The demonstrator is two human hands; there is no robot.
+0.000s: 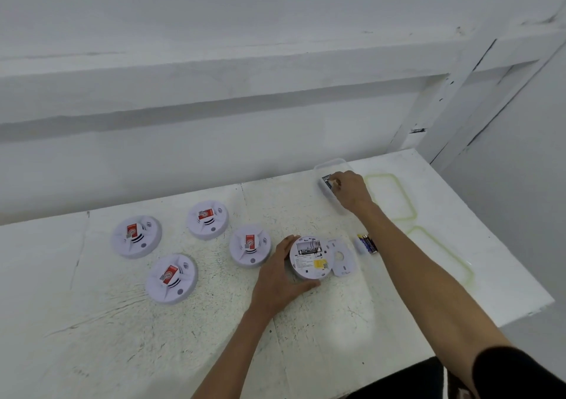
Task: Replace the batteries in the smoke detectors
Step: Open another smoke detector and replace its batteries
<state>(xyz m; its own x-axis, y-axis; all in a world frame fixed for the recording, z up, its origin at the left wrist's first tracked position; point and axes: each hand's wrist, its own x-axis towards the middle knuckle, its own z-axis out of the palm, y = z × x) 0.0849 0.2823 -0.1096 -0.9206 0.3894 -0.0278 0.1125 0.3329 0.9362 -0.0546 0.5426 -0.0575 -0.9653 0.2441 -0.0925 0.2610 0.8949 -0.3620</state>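
An upturned smoke detector lies on the white table with its back open, and my left hand grips its left rim. Its round back cover lies just to its right. Loose batteries lie right of the cover. My right hand reaches into a clear plastic box at the back and pinches a dark battery pack. Several closed smoke detectors with red labels sit to the left.
Two clear lids with green seals lie at the right: one beside the box, another nearer the table's right edge. A white wall with a ledge runs behind the table.
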